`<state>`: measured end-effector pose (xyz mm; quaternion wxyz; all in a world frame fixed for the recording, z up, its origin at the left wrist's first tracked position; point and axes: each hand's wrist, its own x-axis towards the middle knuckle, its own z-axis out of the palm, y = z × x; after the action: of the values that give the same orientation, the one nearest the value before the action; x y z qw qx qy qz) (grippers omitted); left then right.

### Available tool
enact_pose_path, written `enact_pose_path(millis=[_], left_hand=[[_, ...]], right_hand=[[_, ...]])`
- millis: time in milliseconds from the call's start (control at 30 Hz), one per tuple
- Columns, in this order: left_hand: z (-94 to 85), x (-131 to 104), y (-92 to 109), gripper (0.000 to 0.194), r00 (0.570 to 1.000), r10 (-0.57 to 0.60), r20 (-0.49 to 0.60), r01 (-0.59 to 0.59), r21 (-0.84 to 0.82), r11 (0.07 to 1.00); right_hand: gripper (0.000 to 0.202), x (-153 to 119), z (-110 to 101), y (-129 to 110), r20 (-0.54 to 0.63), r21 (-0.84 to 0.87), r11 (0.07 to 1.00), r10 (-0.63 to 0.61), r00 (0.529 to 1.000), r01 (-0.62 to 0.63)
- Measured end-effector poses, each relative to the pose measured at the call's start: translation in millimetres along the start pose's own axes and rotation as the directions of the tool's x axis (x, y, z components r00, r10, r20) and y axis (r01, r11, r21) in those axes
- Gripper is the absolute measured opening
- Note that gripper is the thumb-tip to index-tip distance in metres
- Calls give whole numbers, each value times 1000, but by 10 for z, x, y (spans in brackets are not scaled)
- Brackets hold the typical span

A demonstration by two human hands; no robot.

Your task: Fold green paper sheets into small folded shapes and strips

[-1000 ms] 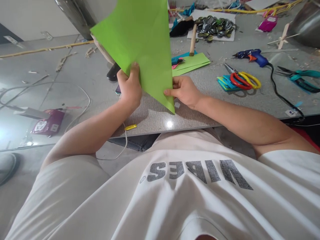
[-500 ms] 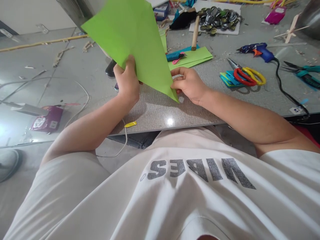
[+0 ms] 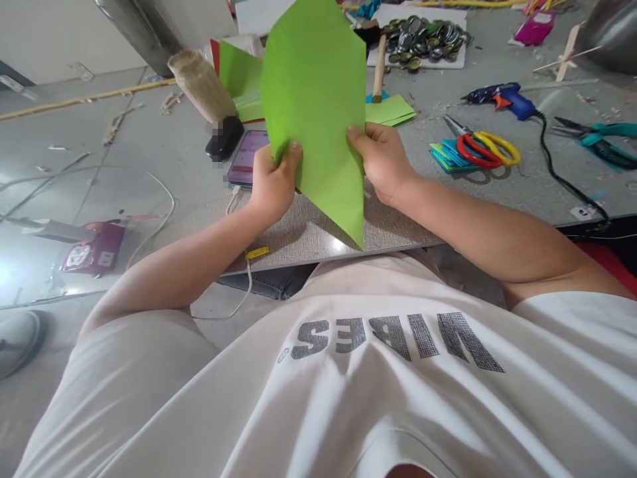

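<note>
I hold a sheet of bright green paper (image 3: 318,113) upright over the near edge of a grey table (image 3: 308,232). My left hand (image 3: 273,182) pinches its left edge with thumb on the front. My right hand (image 3: 381,159) grips its right edge. The sheet's lower corner points down toward my chest. A phone with a lit purple screen (image 3: 246,156) lies just behind my left hand.
Red and yellow scissors (image 3: 485,149) lie on small coloured papers to the right. A blue glue gun (image 3: 502,99) with black cord, teal pliers (image 3: 602,143), bottle caps (image 3: 425,40), more green sheets (image 3: 391,109) and a wooden handle (image 3: 202,86) crowd the table.
The green sheet has turned from a slanted triangle shape to nearly upright. My right hand rose from the bottom corner to the right edge, and the phone is now uncovered.
</note>
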<state>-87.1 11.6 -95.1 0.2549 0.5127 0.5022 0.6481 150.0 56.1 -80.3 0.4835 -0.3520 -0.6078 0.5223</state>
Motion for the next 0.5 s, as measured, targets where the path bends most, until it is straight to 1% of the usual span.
enact_pose_path(millis=[133,200,233,300,367,433,500], left_hand=[[-48,1,41,53,998,13,69,-16,36,999],[-62,7,59,56,996,19,84,-22,35,999],[-65,11,64,59,997,34,67,-37,33,999],[-75,30,67,66,997,73,26,-74,40,996],[-96,64,66,72,995,103,0,-103,58,993],[-125,105,62,74,994,112,-3,-112,70,991],[-145,138,53,74,993,115,-7,-114,58,992]], right_hand=[[61,56,-46,-31,-87,-59,998,8,996,-14],[66,39,-32,-83,-110,-101,994,-41,993,30],[68,22,-18,-112,-109,-120,991,-72,991,58],[69,-20,10,-161,-69,-138,986,-100,993,90],[64,-54,27,-183,8,-142,987,-70,998,71],[59,-73,27,-180,71,-163,985,-36,997,47],[61,-78,12,-169,86,-200,979,-33,996,49]])
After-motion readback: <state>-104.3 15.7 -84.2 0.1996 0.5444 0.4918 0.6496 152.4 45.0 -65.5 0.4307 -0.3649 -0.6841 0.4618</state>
